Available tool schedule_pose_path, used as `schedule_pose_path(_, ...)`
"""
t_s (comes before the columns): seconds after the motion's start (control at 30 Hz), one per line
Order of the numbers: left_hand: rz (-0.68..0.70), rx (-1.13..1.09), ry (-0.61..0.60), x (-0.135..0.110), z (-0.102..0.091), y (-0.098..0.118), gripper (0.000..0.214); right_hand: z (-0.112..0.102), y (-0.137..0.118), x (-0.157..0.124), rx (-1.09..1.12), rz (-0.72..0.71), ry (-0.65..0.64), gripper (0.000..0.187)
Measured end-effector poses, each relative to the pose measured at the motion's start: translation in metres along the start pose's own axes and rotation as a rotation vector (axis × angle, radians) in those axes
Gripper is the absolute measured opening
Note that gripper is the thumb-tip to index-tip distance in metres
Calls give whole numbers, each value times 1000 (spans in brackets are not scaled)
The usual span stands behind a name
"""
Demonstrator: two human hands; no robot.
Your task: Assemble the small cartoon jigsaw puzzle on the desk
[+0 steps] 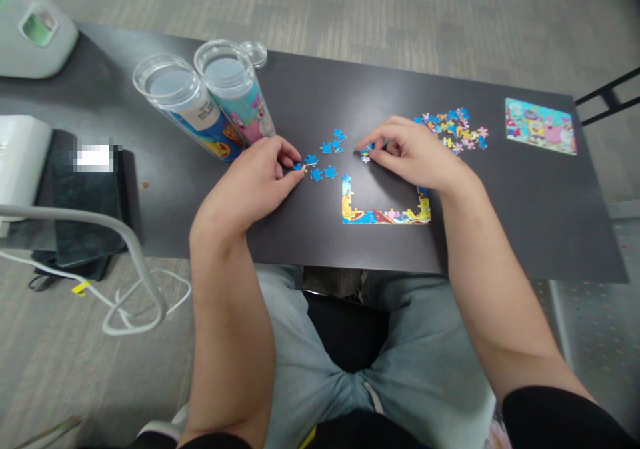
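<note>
My left hand rests on the dark table and pinches a small blue puzzle piece between thumb and fingers. Several loose blue pieces lie just right of it. My right hand is closed in a pinch on another small piece near its fingertips. Below the hands lies a partly joined puzzle border, an L-shaped strip with a left side and bottom edge. My right wrist covers its right end.
A heap of mixed loose pieces lies beyond my right hand. A printed reference picture sits at the far right. Two clear tube containers lie at the left, with a round lid behind. A dark pouch and white cables are at the left.
</note>
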State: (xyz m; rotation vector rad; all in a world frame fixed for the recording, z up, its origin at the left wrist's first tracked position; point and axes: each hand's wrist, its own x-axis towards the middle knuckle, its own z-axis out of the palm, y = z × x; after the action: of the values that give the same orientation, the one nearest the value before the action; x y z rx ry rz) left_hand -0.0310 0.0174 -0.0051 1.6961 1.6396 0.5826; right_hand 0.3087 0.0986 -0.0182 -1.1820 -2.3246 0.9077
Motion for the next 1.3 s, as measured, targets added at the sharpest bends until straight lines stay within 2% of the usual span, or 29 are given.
schedule_pose_path(0.1, 3, 21, -8, 2, 0, -2, 27, -1, -2, 0, 14, 12, 30, 24)
schedule_pose_path(0.43, 8, 68, -16, -4, -3, 8, 41, -3, -3, 2, 19, 52, -1, 31)
schedule_pose_path(0.6, 42, 86, -2, -5, -4, 8, 28, -1, 1, 1, -7, 6, 5, 21)
schedule_pose_path(0.83, 62, 62, 14, -7, -2, 8, 26, 6, 1, 2, -30, -50, 26, 23)
schedule_pose_path(0.97, 131, 99, 17, -3, 6, 16, 21, 6, -1, 3, -37, -27, 127, 16)
schedule_pose_path(1.17, 152, 181, 28, 2, 28, 30, 22, 5, 8, 5, -53, 35, 111, 20)
schedule_pose_path(1.3, 143, 207, 51, 5, 31, 26, 18, 5, 14, 5, -69, 14, 181, 18)
